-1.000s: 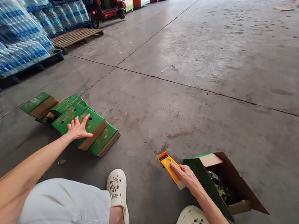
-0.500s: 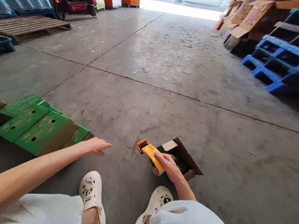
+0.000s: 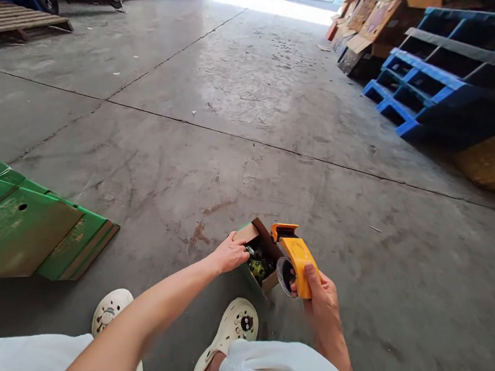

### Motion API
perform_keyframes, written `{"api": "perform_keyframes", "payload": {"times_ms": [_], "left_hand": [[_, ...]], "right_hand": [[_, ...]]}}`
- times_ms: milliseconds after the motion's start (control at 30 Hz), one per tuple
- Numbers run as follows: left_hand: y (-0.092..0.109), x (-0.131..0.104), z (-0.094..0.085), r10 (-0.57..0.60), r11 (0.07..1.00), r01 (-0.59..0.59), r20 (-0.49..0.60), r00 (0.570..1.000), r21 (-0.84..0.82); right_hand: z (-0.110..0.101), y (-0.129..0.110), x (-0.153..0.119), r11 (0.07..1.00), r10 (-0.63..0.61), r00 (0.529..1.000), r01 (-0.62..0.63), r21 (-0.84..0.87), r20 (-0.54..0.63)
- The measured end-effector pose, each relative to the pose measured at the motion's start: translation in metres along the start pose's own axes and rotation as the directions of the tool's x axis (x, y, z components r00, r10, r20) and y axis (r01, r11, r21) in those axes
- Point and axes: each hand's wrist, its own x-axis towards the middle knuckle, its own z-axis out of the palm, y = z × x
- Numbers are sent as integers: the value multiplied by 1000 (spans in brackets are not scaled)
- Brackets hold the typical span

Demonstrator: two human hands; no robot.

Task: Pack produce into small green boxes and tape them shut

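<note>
Our right grip (image 3: 320, 292) is closed around a yellow-orange tape dispenser (image 3: 304, 261), thumb along its outer face and fingers wrapped behind. We hold it slightly tilted, its orange head up, with a roll of tape (image 3: 283, 277) on the side facing the box. Our left grip (image 3: 229, 251) is at the left edge of a small open carton (image 3: 271, 281), fingertips over the opening; we cannot tell whether they pinch the edge or only rest there.

The carton sits on the concrete floor (image 3: 175, 157) between our two hands, the dispenser just beside its right edge. Inside it we see dark and yellow-green contents (image 3: 258, 267), too small to make out.

Nearer to us are our pale shoes (image 3: 231, 325), the right one just below the carton and the left one partly behind our left forearm. Well to the left, green cardboard boxes (image 3: 30, 227) lie flat, overlapping one another. Far off on the right we have stacked blue pallets (image 3: 420, 78), with piled cardboard boxes (image 3: 382, 18) behind them. A wooden pallet (image 3: 3, 22) lies at the far left, close to a partly visible wheel (image 3: 47, 3).
</note>
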Motion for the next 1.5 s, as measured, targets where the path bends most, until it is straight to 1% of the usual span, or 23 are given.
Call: {"api": "perform_keyframes", "payload": {"times_ms": [67, 133, 200, 267, 333, 433, 500, 533, 567, 600, 667, 700, 733, 800, 833, 900, 1000, 1133, 1200, 1267, 1300, 1433, 1500], "left_hand": [[-11, -21, -4, 35, 998, -38, 78, 996, 47], [-26, -52, -13, 23, 996, -33, 118, 993, 79], [-40, -88, -22, -52, 994, 37, 150, 987, 104], [-49, -126, -29, -158, 983, 135, 194, 968, 126], [-52, -158, -32, -240, 968, 213, 238, 941, 135], [-46, -187, -31, -309, 951, 298, 252, 917, 85], [-42, -192, -32, -359, 929, 370, 213, 909, -16], [-42, -192, -34, -401, 904, 419, 177, 899, -79], [-44, -190, -36, -461, 867, 478, 138, 876, -139], [-47, -187, -39, -534, 817, 545, 108, 839, -190], [-58, -182, -45, -654, 715, 652, 90, 751, -250], [-64, -179, -46, -686, 681, 684, 99, 721, -261], [-69, -178, -46, -701, 660, 703, 117, 703, -265], [-77, -175, -42, -702, 650, 711, 146, 697, -269], [-79, -174, -38, -702, 647, 713, 153, 695, -269], [-80, -172, -32, -716, 632, 729, 163, 679, -262], [-78, -167, -27, -757, 592, 770, 165, 633, -239], [-77, -160, -28, -826, 496, 840, 182, 534, -219], [-76, -161, -28, -843, 462, 856, 184, 505, -230], [-73, -165, -27, -841, 458, 850, 180, 509, -262], [-71, -168, -26, -832, 466, 837, 181, 525, -285], [-73, -188, -22, -755, 505, 752, 206, 623, -423], [-81, -199, -19, -672, 429, 668, 279, 686, -608]], "right_hand": [[2, 8, 0, 1000, 16, 999, -16, -1, 40], [7, 14, 1, 1000, 25, 995, -24, -18, 97], [15, 19, 3, 996, 32, 984, -17, -91, 176], [28, 23, 5, 969, 9, 968, 54, -241, 251], [47, 29, 8, 869, -75, 949, 213, -447, 305], [84, 41, 12, 563, -197, 902, 426, -708, 385], [105, 51, 13, 363, -197, 885, 466, -807, 422], [113, 57, 13, 286, -193, 884, 465, -838, 425], [118, 64, 13, 228, -190, 888, 455, -861, 419], [121, 71, 12, 193, -191, 892, 443, -876, 409], [122, 91, 9, 175, -212, 891, 438, -882, 400], [120, 103, 7, 180, -240, 880, 456, -872, 411], [118, 116, 5, 182, -290, 853, 494, -850, 434], [114, 143, 2, 163, -420, 756, 607, -778, 503], [113, 155, 2, 151, -462, 721, 638, -755, 517], [114, 173, 5, 117, -515, 678, 661, -741, 524], [119, 182, 15, 55, -517, 677, 637, -769, 524], [122, 177, 20, -7, -510, 681, 608, -794, 525], [122, 174, 17, -21, -527, 672, 602, -798, 520], [121, 172, 14, -26, -532, 664, 607, -794, 525], [121, 171, 13, -28, -531, 660, 613, -790, 531], [120, 173, 16, -10, -525, 661, 625, -781, 536], [120, 176, 18, 19, -524, 668, 629, -777, 528]]}}
